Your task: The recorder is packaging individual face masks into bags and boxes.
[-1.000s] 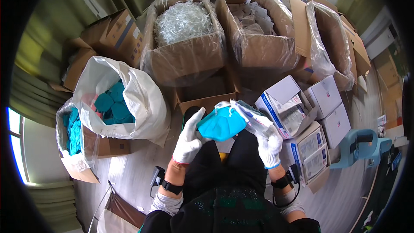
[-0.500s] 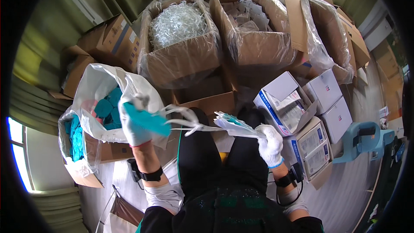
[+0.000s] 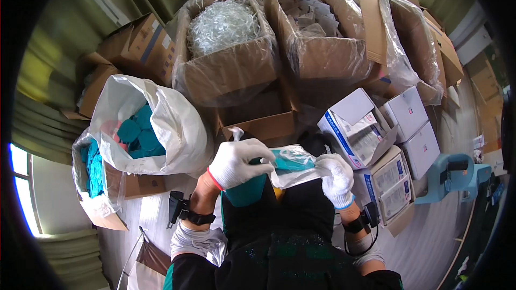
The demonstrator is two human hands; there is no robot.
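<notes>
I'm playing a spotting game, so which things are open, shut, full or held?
Packet in right hand: held, teal piece showing
White sack: open, teal pieces inside
Strip box: open, heaped
Scrap box: open, part-filled
Middle brown box: open
Upper packet carton: open, packets inside
Lower packet carton: open, filled
Two white boxes: look shut

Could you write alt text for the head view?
A white-gloved right hand grips a plastic packet showing teal over a person's lap; the left hand, gloved too, is beside it, a teal piece below. Nearby stand a white sack of teal pieces and open cardboard boxes.
</notes>
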